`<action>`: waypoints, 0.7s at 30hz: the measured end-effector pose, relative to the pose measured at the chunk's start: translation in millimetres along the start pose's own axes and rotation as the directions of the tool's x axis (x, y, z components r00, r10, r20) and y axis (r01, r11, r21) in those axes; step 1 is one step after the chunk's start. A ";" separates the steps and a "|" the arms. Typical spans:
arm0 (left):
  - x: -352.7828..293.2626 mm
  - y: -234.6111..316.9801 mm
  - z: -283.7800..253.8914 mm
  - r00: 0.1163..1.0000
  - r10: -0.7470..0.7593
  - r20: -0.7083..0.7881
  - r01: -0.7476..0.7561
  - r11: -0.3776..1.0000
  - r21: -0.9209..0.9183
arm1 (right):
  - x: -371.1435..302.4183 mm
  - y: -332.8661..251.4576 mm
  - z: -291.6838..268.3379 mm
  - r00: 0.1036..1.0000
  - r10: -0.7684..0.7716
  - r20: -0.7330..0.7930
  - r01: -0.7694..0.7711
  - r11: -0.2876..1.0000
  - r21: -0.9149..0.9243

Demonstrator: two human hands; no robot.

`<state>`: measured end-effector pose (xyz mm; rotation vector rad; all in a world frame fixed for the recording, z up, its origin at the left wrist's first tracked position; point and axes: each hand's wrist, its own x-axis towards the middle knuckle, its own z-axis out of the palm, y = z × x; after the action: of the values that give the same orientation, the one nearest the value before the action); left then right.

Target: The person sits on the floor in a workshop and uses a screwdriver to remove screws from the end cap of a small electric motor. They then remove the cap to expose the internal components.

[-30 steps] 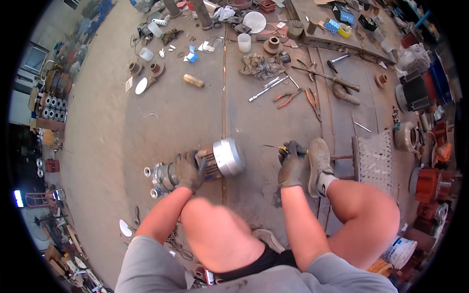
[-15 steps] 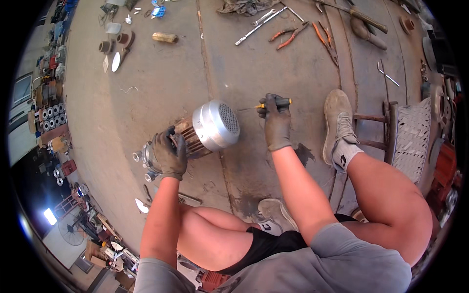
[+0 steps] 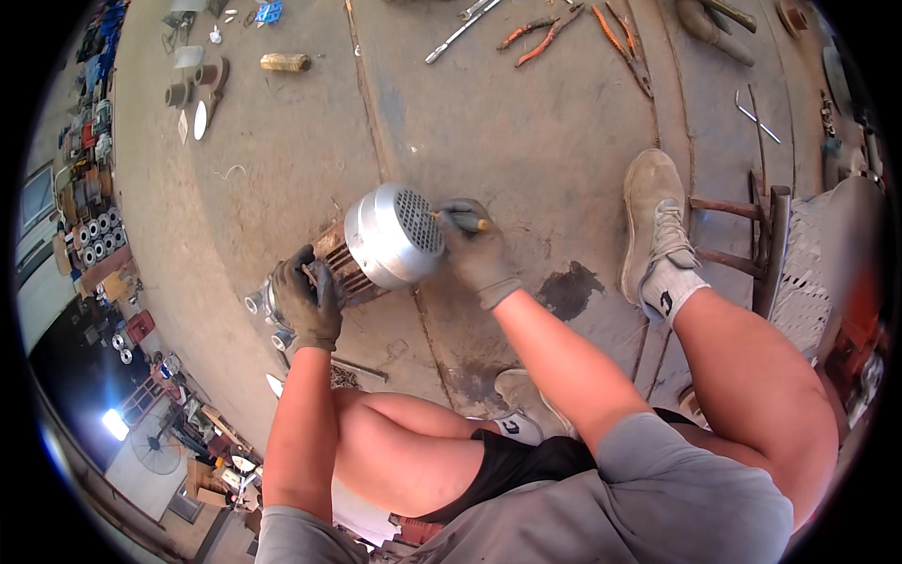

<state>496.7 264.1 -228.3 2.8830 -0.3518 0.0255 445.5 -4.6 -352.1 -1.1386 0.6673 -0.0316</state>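
An electric pump lies on its side on the floor before me, with a silver perforated fan cover, a rusty ribbed body and metal ports at the far-left end. My gloved left hand is wrapped round the port end. In my gloved right hand is a screwdriver with a yellow-and-black handle. That hand is right beside the cover's grille, the tool pointing at it. Whether the tip touches the grille or enters a hole, I cannot tell.
Orange-handled pliers, a long metal bar and a wooden block lie farther off. Two rusty collars rest at the left. A low woven stool stands beside my right foot. A dark stain marks the floor.
My right hand has moved left with the screwdriver, from out to the right up to the fan cover. My left hand keeps its hold on the pump. The whole view has shifted slightly.
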 end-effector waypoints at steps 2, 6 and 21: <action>-0.8 -1.7 -0.1 1.000 0.007 -0.008 -0.007 1.000 0.015 | 14.1 -1.5 4.0 0.998 -0.020 0.063 0.032 0.982 -0.184; 0.8 2.8 -2.5 1.000 -0.005 0.001 0.005 1.000 0.015 | 72.9 -44.3 19.1 0.982 0.056 0.183 0.059 0.821 -0.568; 2.2 5.6 -6.5 0.998 -0.067 0.006 0.066 0.996 0.057 | 84.2 -27.7 9.4 0.974 0.185 -0.133 -0.196 0.978 -0.074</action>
<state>497.5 259.9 -220.5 2.9498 -0.2606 0.0122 526.7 -38.5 -366.4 -1.1580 0.8955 0.0906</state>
